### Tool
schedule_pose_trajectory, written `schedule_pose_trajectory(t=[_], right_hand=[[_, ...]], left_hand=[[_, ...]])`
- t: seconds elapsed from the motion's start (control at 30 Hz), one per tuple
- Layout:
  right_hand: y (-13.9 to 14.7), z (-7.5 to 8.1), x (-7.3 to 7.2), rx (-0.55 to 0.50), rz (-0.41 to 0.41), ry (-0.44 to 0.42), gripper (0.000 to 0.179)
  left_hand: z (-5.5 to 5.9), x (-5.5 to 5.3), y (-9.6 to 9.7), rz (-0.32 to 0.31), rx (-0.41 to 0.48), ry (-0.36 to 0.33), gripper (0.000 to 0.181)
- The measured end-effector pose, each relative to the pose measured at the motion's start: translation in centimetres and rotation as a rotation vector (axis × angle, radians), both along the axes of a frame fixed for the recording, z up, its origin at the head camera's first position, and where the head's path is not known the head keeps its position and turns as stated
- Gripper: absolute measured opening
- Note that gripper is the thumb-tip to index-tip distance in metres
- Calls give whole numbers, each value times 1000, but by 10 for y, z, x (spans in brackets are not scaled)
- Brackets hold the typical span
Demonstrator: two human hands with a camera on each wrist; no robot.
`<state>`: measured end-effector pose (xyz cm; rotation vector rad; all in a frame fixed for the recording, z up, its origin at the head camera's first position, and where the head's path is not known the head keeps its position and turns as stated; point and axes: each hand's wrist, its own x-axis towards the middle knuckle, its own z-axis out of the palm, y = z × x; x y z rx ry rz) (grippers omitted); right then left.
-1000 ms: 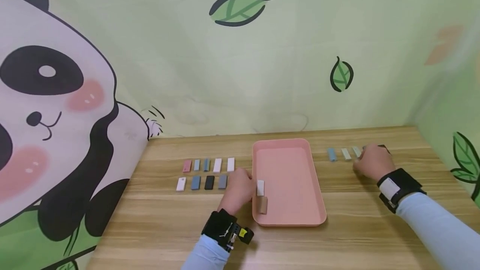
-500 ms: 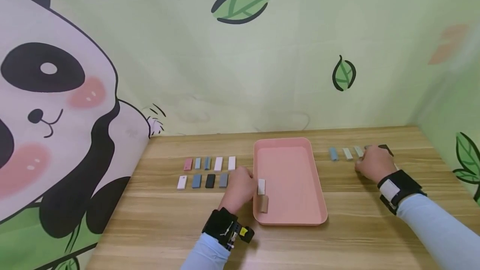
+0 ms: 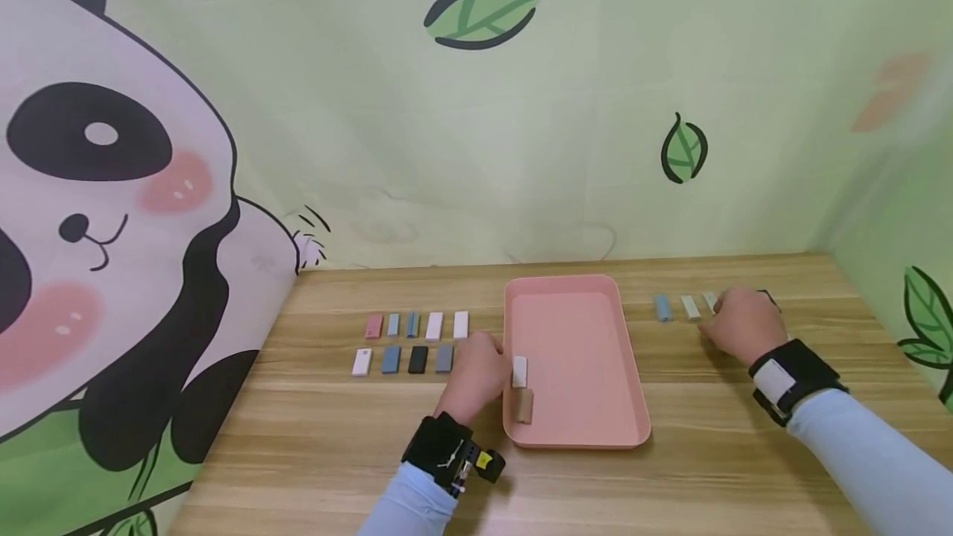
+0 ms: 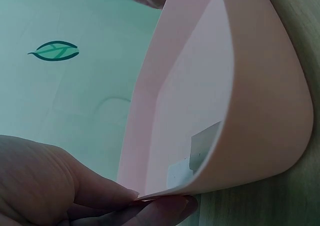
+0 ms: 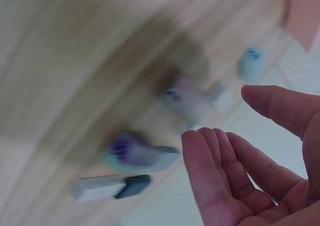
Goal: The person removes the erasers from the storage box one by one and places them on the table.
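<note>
My left hand (image 3: pixel 476 370) is at the left wall of a pink tray (image 3: pixel 573 354). In the left wrist view, the thumb and fingers of that hand (image 4: pixel 42 178) pinch the tray's rim (image 4: pixel 270 101). Inside the tray, along its left side, lie a white block (image 3: pixel 519 371) and a brown block (image 3: pixel 524 406). My right hand (image 3: pixel 744 325) hovers over small blocks to the right of the tray. Its thumb and fingers (image 5: pixel 255 171) stand apart with nothing between them. Below them, a whitish block (image 5: pixel 187 104) and a purple-marked block (image 5: pixel 132 151) look blurred.
Left of the tray, small blocks form two rows, among them a pink one (image 3: pixel 374 326) and a black one (image 3: pixel 418 360). A blue block (image 3: pixel 663 308) and a pale block (image 3: pixel 690 307) lie on the right. A printed cloth (image 3: pixel 581 147) hangs behind the table.
My right hand has shifted slightly and covers more of the dark block behind it. The left hand keeps its hold on the tray rim.
</note>
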<state>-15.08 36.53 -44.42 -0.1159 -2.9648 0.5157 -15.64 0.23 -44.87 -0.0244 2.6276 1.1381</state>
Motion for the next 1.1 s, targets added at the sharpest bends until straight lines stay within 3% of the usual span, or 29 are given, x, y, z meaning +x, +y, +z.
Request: schedule_pose_trajectory(t=[0.17,0.43,0.6,0.8,1.1], right_hand=[[-29,16,0,-19,44,-2,29],[-108,35,7,-140,183,24,36],[-154,34,13,-160,241,-11,38],[-197,27,21,-234,273,-141,34],[-228,8,27,-231,354,-220,24]], left_hand=[[0,1,0,-2,5,6,24],[0,1,0,-2,-5,23,27],[1,0,-1,-6,0,5,20],[0,0,-2,-21,3,20,18],[-1,-1,-3,-30,-17,39,22]])
